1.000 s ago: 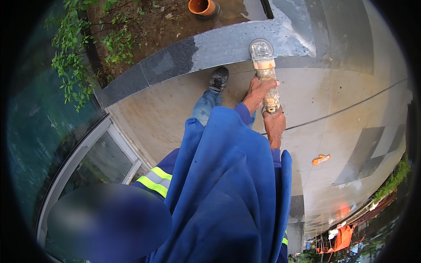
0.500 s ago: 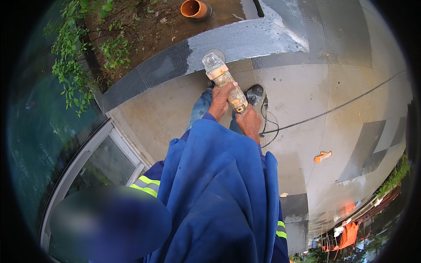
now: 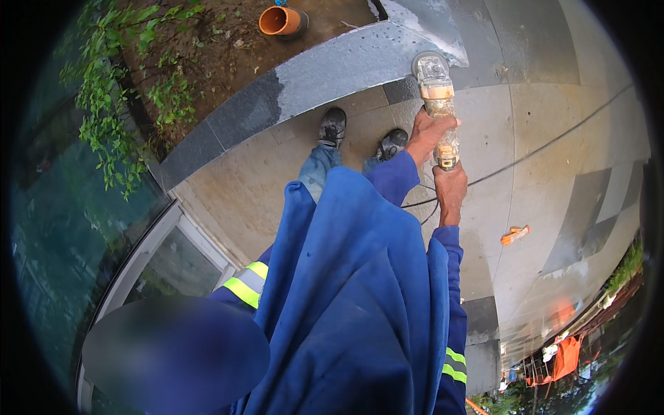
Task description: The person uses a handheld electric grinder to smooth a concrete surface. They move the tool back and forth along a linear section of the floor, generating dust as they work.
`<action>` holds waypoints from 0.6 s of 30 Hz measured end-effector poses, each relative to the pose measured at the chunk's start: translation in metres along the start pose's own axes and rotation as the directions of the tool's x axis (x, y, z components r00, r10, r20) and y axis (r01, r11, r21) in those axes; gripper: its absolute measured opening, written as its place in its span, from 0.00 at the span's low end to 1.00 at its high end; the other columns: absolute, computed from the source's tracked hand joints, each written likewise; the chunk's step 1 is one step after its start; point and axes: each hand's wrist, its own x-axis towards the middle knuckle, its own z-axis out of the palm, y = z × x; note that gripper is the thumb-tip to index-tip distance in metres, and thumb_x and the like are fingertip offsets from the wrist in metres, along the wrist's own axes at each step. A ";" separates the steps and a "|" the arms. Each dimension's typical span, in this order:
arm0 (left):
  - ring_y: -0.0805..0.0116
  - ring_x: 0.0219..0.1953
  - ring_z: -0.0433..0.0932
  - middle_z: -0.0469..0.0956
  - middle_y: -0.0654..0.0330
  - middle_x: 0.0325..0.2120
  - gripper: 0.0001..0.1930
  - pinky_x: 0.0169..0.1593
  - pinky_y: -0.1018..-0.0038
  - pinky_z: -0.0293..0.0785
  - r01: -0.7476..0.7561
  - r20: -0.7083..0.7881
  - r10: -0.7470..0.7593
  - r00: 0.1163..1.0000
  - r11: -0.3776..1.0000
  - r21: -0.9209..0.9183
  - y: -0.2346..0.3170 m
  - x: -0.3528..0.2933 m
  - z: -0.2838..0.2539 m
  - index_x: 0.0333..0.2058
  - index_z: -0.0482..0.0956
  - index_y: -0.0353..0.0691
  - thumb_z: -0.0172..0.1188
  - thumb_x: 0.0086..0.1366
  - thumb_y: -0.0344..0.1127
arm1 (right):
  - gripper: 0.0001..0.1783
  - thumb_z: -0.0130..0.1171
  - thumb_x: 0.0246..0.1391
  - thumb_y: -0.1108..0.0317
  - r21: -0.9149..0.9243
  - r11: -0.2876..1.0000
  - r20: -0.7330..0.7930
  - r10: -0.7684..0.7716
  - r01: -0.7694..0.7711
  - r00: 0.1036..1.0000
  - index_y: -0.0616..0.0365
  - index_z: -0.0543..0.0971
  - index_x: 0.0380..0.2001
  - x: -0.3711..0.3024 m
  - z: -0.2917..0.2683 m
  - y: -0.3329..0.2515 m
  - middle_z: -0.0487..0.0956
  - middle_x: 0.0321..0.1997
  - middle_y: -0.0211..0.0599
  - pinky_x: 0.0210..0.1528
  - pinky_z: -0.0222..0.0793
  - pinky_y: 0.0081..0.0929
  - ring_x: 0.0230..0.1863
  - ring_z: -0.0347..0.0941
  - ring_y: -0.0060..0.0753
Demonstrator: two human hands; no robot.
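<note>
A dirt-caked angle grinder [image 3: 438, 93] is held in both my hands, out to the right of my feet. My left hand [image 3: 427, 135] wraps round the middle of its body. My right hand [image 3: 451, 185] closes on the rear end, near where the cord leaves. At the grinder's far end a round disc [image 3: 420, 63] lies over the wet grey stone slab [image 3: 346, 72] that edges the planting bed. Whether the disc presses on the slab or hovers just above it, I cannot tell.
Behind the slab, an orange pipe [image 3: 280, 22] stands in the soil beside leafy plants [image 3: 104, 104]. A black cord [image 3: 546, 153] crosses the paving to the right. An orange glove [image 3: 515, 235] lies there. My shoes [image 3: 332, 126] stand close to the slab. A framed glass pane [image 3: 173, 259] is at left.
Both hands have carried the grinder to the right along the slab, and it now points more straight away from me. My feet show more fully.
</note>
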 end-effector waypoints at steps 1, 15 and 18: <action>0.67 0.40 0.78 0.76 0.59 0.39 0.29 0.44 0.63 0.78 0.018 -0.007 -0.018 1.000 1.000 -0.003 -0.004 -0.004 -0.010 0.52 0.73 0.36 0.74 0.52 0.32 | 0.25 0.67 0.47 0.61 -0.007 1.000 0.009 -0.001 0.001 1.000 0.62 0.81 0.48 -0.007 0.005 -0.002 0.86 0.39 0.59 0.49 0.76 0.56 0.45 0.82 0.66; 0.60 0.40 0.84 0.80 0.53 0.37 0.22 0.46 0.60 0.84 -0.046 -0.178 0.027 0.984 0.994 -0.100 -0.014 -0.062 -0.105 0.48 0.74 0.33 0.72 0.58 0.32 | 0.24 0.68 0.49 0.59 -0.106 0.987 0.227 -0.092 0.118 0.970 0.60 0.81 0.47 -0.054 0.051 -0.008 0.86 0.39 0.56 0.47 0.77 0.54 0.44 0.84 0.62; 0.65 0.37 0.81 0.79 0.57 0.37 0.24 0.42 0.65 0.80 0.007 -0.121 -0.006 0.993 1.000 0.005 -0.029 -0.043 -0.047 0.49 0.75 0.32 0.74 0.55 0.33 | 0.24 0.68 0.48 0.60 -0.102 0.994 0.126 -0.018 0.031 0.992 0.61 0.81 0.47 -0.037 0.021 0.018 0.86 0.40 0.58 0.49 0.77 0.55 0.44 0.83 0.64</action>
